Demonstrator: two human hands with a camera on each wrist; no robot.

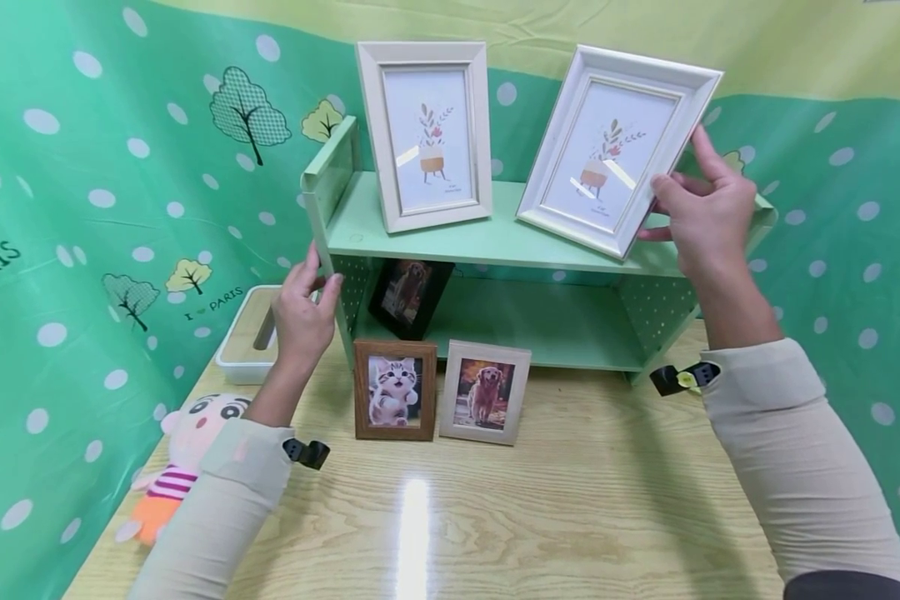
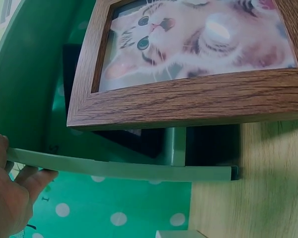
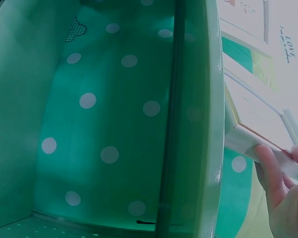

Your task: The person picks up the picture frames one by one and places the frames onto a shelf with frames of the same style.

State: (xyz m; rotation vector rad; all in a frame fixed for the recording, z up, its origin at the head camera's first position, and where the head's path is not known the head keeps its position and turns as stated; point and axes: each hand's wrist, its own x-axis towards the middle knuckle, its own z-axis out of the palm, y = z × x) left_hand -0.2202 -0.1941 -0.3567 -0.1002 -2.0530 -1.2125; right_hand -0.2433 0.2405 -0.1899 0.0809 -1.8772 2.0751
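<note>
My right hand [image 1: 712,208] pinches the right edge of a white picture frame [image 1: 525,218] with a plant print. This frame tilts clockwise, one lower corner at the top board of the green shelf [image 1: 510,246]. In the right wrist view, thumb and fingers hold its border [image 3: 246,140]. A cream picture frame [image 1: 386,218] with a matching print stands upright on the left of that board. My left hand [image 1: 306,312] grips the front edge of the shelf's left side panel [image 2: 124,169], thumb and fingers on opposite sides. A dark picture frame [image 1: 386,308] leans on the lower board.
Before the shelf on the wooden table [image 1: 540,517] stand a brown cat-photo frame [image 1: 396,432] and a pale dog-photo frame [image 1: 483,434]. At left are a white box with a wooden lid [image 1: 243,346] and a plush doll [image 1: 187,433]. A dotted green curtain [image 1: 67,292] hangs behind.
</note>
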